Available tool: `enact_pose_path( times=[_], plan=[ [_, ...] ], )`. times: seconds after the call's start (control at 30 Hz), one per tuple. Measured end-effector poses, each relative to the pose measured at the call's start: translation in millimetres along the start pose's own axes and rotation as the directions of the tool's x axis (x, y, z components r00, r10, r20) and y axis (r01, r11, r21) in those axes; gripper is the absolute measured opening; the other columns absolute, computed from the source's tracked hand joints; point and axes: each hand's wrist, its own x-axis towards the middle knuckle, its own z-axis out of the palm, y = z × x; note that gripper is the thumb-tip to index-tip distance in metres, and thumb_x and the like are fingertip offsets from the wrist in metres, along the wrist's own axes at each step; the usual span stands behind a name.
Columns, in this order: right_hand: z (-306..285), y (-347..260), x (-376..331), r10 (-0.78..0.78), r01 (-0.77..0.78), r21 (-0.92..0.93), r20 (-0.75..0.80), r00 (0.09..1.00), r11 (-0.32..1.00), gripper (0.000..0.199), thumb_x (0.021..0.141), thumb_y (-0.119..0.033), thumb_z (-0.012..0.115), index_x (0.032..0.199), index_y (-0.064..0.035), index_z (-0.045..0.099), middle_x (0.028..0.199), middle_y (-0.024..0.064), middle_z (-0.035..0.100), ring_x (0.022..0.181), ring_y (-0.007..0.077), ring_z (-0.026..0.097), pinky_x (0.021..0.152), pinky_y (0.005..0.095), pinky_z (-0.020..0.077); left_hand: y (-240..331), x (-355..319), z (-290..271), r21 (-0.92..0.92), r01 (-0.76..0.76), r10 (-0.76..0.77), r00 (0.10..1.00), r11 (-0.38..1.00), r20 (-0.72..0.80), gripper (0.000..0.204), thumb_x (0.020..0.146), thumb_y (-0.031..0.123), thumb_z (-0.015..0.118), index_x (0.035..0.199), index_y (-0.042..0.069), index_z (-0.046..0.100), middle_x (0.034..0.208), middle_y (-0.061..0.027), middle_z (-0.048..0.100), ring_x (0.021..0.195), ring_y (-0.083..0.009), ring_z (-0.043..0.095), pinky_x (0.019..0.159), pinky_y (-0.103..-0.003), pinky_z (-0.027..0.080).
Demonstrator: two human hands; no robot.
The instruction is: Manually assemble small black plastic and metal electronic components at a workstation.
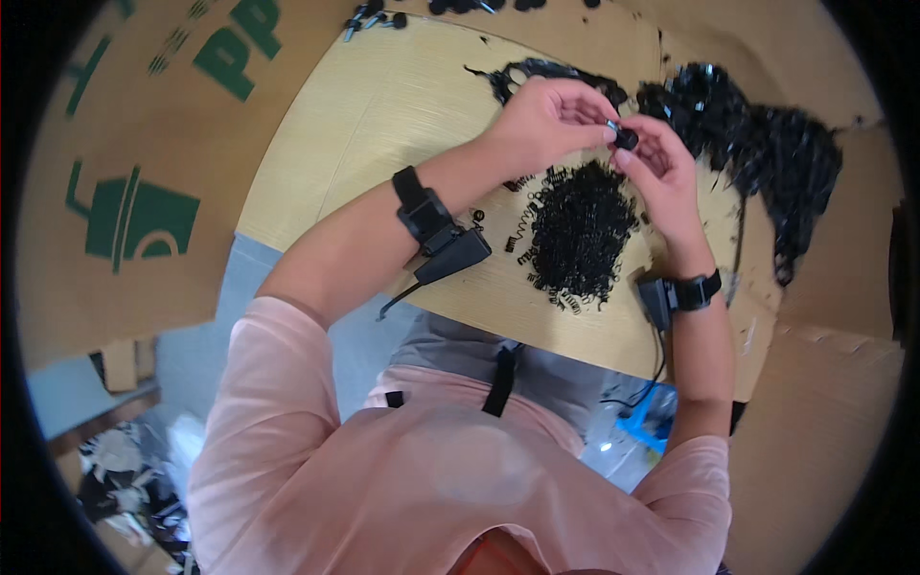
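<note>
The person's left grip (548, 123) and right grip (665, 174) meet at the fingertips, both pinching a small black part (627, 140) with a shiny end, held above the surface (383, 115). Black springs (583, 235) lie heaped nearer the body; a glossy black tangle (786, 158) sits beyond the right grip.

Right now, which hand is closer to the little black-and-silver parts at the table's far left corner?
Left. The left hand is to the right of the black-and-silver parts and closer to the body; the right hand is farther right.
</note>
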Motion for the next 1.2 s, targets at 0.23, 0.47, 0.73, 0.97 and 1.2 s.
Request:
enact_pose_path(
  times=[0.23,0.47,0.73,0.97,1.2],
  plan=[
    [-9.0,29.6,9.5,-0.11,0.112,0.059,-0.032,0.993,0.992,0.033,0.083,-0.005,0.066,0.116,-0.0046,0.058,0.093,-0.0022,0.057,0.08,0.0041,0.051,0.071,0.0194,0.0442,-1.1,7.0,6.9,0.188,0.01,-0.001,0.999,0.982,-0.048,0.025,0.082,-0.003,0.066,0.107,-0.001,0.062,0.097,-0.0078,0.066,0.087,-0.011,0.063,0.078,-0.022,0.052],
    [-13.9,30.0,4.2,-0.104,0.102,0.058,0.021,0.994,0.993,0.035,0.085,-0.003,0.064,0.119,-0.0042,0.057,0.097,-0.0027,0.057,0.081,0.0035,0.049,0.075,0.0198,0.0443,2.5,2.0,14.0,0.298,0.101,-0.074,0.992,0.949,-0.1,0.028,0.081,-0.003,0.066,0.108,-0.001,0.061,0.094,-0.0088,0.067,0.083,-0.0115,0.064,0.073,-0.022,0.053],
    [-15.9,19.7,6.3,-0.105,0.104,-0.113,-0.006,0.994,0.988,0.029,0.079,-0.004,0.069,0.107,-0.0059,0.065,0.085,-0.0045,0.054,0.068,0.0005,0.045,0.06,0.0157,0.0371,0.6,0.3,8.9,0.22,0.085,-0.066,0.993,0.972,-0.095,0.025,0.08,-0.004,0.068,0.104,0.001,0.062,0.09,-0.0056,0.066,0.081,-0.008,0.062,0.073,-0.019,0.051],
    [-12.5,26.1,7.9,-0.2,0.2,-0.024,-0.038,0.979,0.98,0.029,0.08,-0.006,0.07,0.109,-0.0036,0.064,0.095,-0.0014,0.058,0.073,0.0016,0.05,0.063,0.0157,0.0409,-0.7,-1.5,7.8,0.286,0.021,0.004,0.996,0.958,-0.086,0.02,0.083,-0.004,0.064,0.103,-0.002,0.063,0.092,-0.0085,0.067,0.082,-0.012,0.064,0.072,-0.023,0.052],
    [-10.5,14.9,2.1,0.041,-0.041,0.001,-0.072,0.997,0.999,0.031,0.08,-0.008,0.072,0.109,-0.0034,0.063,0.08,-0.0062,0.058,0.067,-0.0005,0.048,0.06,0.015,0.0411,1.2,-2.1,8.1,0.31,0.048,-0.022,0.996,0.949,-0.085,0.022,0.083,-0.004,0.065,0.104,-0.002,0.063,0.094,-0.0079,0.066,0.084,-0.0118,0.064,0.075,-0.022,0.052]
  ],
)
